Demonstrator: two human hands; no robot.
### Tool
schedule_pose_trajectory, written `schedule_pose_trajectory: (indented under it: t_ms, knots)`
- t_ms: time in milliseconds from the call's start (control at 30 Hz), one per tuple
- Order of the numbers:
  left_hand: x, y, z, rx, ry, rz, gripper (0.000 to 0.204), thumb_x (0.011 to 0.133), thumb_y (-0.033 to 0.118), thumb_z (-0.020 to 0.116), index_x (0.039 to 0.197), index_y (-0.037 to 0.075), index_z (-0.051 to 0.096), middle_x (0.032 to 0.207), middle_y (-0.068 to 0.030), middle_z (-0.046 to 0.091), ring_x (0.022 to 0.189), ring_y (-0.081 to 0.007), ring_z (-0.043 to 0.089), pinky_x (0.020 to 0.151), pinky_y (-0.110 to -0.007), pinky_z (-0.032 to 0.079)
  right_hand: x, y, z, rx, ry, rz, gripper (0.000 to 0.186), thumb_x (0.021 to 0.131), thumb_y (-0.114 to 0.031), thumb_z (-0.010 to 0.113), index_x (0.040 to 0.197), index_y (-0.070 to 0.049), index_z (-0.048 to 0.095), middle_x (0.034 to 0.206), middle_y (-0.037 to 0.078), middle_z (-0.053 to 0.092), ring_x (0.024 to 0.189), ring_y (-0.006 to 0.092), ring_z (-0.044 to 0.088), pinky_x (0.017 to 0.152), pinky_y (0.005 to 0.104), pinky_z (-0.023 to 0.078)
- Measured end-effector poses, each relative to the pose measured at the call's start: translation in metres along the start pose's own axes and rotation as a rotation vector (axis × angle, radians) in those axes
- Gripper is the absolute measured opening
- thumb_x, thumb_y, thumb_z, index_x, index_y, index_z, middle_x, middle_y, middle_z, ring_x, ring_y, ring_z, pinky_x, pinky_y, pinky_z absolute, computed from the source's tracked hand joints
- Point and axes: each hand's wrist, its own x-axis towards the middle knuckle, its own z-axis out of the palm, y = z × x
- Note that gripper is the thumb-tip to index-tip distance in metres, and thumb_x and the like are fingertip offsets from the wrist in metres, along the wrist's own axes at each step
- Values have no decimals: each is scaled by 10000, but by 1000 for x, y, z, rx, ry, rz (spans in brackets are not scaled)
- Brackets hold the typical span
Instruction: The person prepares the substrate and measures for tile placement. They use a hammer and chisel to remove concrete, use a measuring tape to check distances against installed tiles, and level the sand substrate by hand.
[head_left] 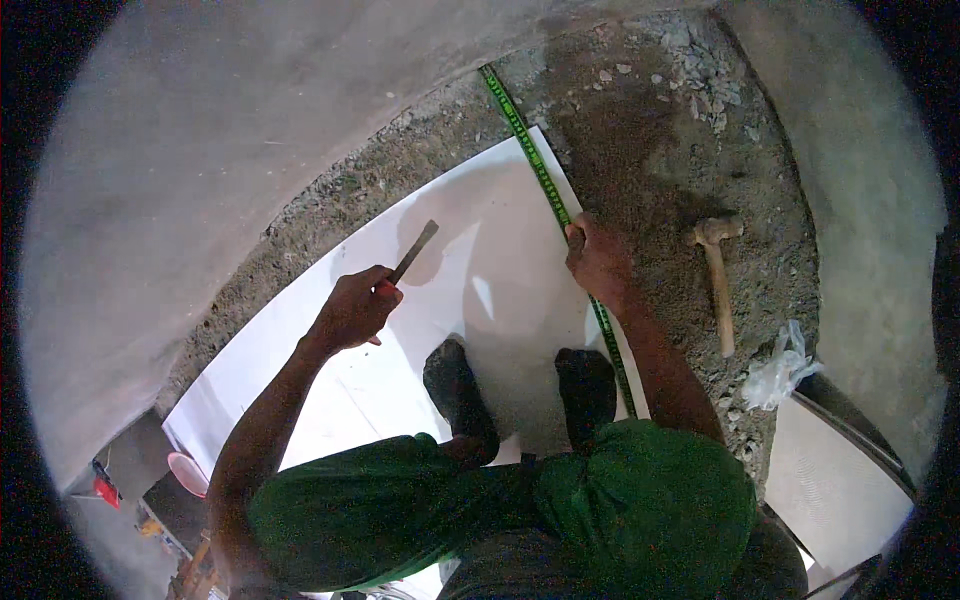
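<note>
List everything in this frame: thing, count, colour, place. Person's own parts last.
tile: 1, white, large, flat on the gritty bed, centre
straightedge: 1, green, long, along the tile's right edge
flat tool: 1, dark, narrow, in the left hand over the tile
mallet: 1, pale wooden handle, on the rubble right of the tile
plastic bag: 1, clear, crumpled, lower right on the rubble
second slab: 1, pale, lower right corner
bowl: 1, pinkish, lower left by the tile's end
red object: 1, small, far lower left; kind unclear
feet: 2, in dark footwear, on the tile
left hand: grips the flat tool
right hand: presses on the straightedge
</note>
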Motion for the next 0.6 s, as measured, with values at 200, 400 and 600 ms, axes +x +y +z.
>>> schedule_pose_trajectory:
  t_ms: [200,400,600]
  knots:
    - [11,-26,-1,-37,-8,42,257,1015,193,589,1156,-18,631,743,-119,654,609,-208,709,477,-371,637,-1,-8,3,-448,111,-201,197,1002,-215,626,1119,-71,692,913,217,725,838,446,712,776,540,567]
    - [32,-30,0,-75,-70,-4,247,1023,200,579,1144,-9,629,721,-112,642,574,-195,697,459,-347,597,-4,-12,4,-483,117,-190,166,993,-215,632,1072,-82,691,896,193,737,830,430,725,755,525,574]
    - [67,-67,5,-67,-81,100,193,1006,195,620,1040,5,602,707,-114,630,513,-208,668,492,-352,544,-5,-11,8,-427,243,-275,148,969,-221,668,1022,-85,688,857,188,733,797,411,729,709,527,567]
